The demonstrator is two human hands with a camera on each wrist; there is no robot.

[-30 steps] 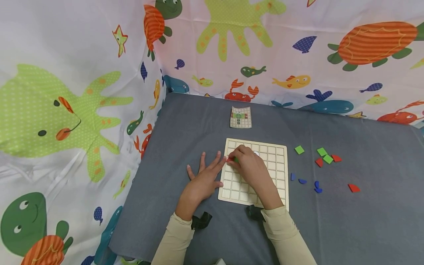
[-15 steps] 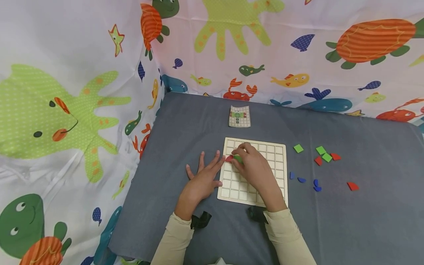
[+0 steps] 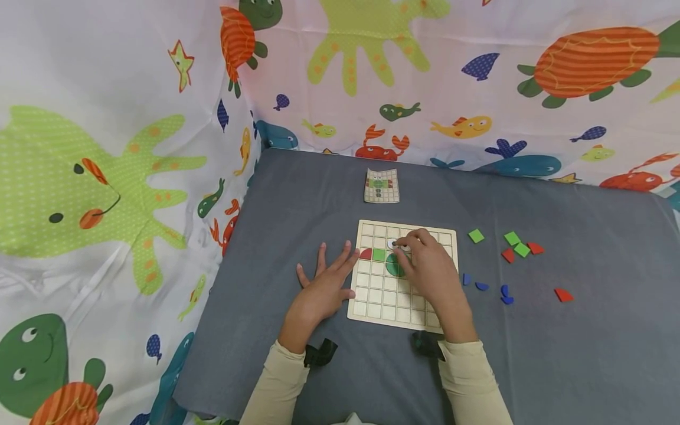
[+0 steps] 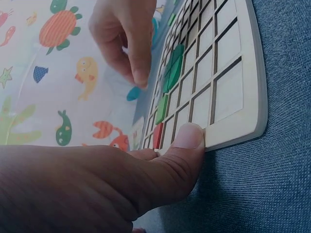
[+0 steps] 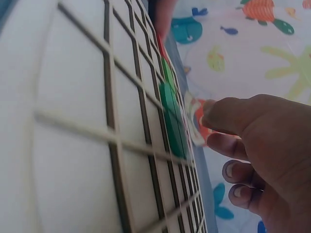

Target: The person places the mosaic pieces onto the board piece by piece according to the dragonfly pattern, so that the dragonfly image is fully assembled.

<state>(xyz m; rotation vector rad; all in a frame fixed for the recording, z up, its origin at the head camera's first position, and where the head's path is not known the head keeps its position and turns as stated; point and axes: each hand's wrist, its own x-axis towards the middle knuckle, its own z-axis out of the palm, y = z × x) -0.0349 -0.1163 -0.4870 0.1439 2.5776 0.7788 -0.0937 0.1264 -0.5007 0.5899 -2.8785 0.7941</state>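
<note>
A wooden grid board (image 3: 374, 295) lies flat in the head view. My left hand (image 3: 324, 292) has spread fingers and rests along its left edge, the thumb (image 4: 190, 138) pressing on the rim in the left wrist view. On the board a red piece (image 3: 365, 254), a green square (image 3: 379, 254) and a green round shape (image 3: 392, 265) form a row. White eye-like pieces (image 3: 391, 242) sit above the round shape, partly covered. Over these hovers my right hand (image 3: 437, 277), fingers loosely bent; in the right wrist view nothing shows between its thumb and fingers.
Behind the board lies a small pattern card (image 3: 381, 188). To its right are green squares (image 3: 476, 236), red pieces (image 3: 564, 295) and several blue half-round pieces (image 3: 481, 286) on the grey cloth (image 3: 531, 366). Printed curtains (image 3: 329, 94) stand at the back and left.
My right hand has let go of the green square beside the red piece and moved right, uncovering the green round shape. The left hand stays at the board's edge.
</note>
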